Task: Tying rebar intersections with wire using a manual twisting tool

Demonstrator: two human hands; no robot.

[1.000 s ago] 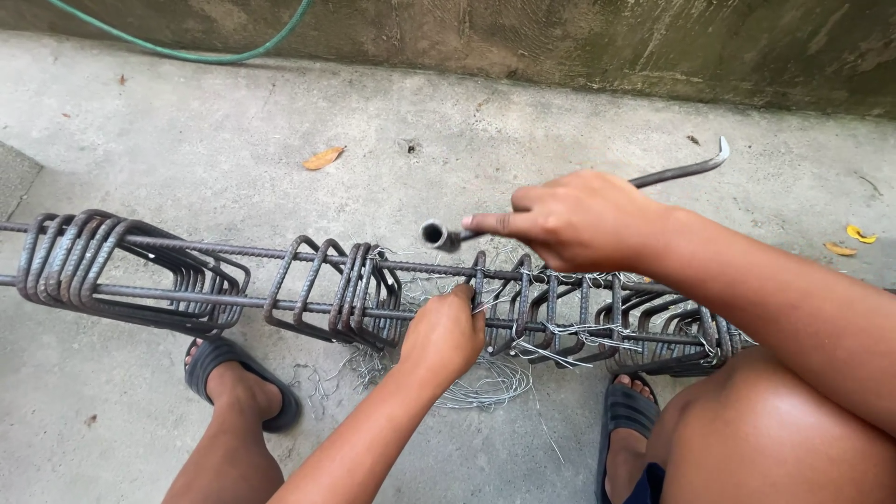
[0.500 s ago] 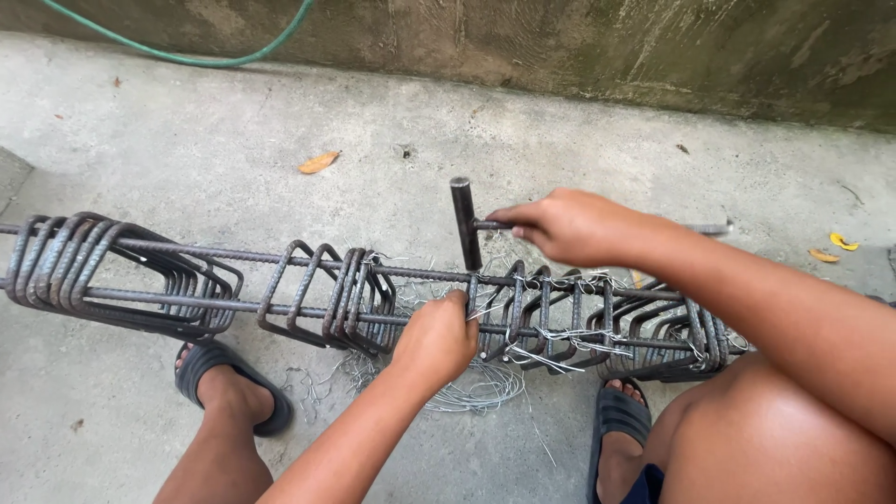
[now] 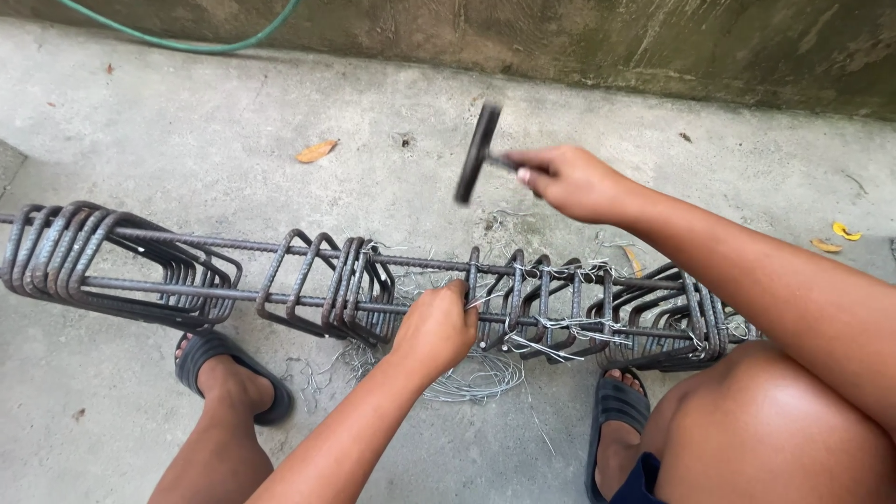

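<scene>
Rebar cage (image 3: 373, 280) lay lengthwise across the concrete floor (image 3: 187, 140), just in front of the person's knees, its long bars running left to right through a row of bent steel stirrups. The left hand's (image 3: 437, 329) fingers were curled tight around the near long bar at a stirrup crossing, just where the tied run of stirrups ended. The right hand (image 3: 574, 182) was raised above the cage, fingers closed narrowly on the shank of a dark tying tool (image 3: 478, 154), whose head stood nearly upright and showed blurred. To the right of the left hand the stirrups sat close together and were bound with thin wire ties (image 3: 560, 327); to its left, the stirrups were bunched loosely and appeared untied. A coil of thin wire (image 3: 476, 378) lay on the floor under the cage, between two dark sandals (image 3: 219, 369).

Judged from this, the step in hand was binding one crossing, with the tool lifted between ties. The next move would call for bringing the tool's tip down to the wire at the held joint while the left hand kept the stirrup square on the bar.

A green hose (image 3: 187, 37) and dry leaves (image 3: 315, 150) lay farther off.
</scene>
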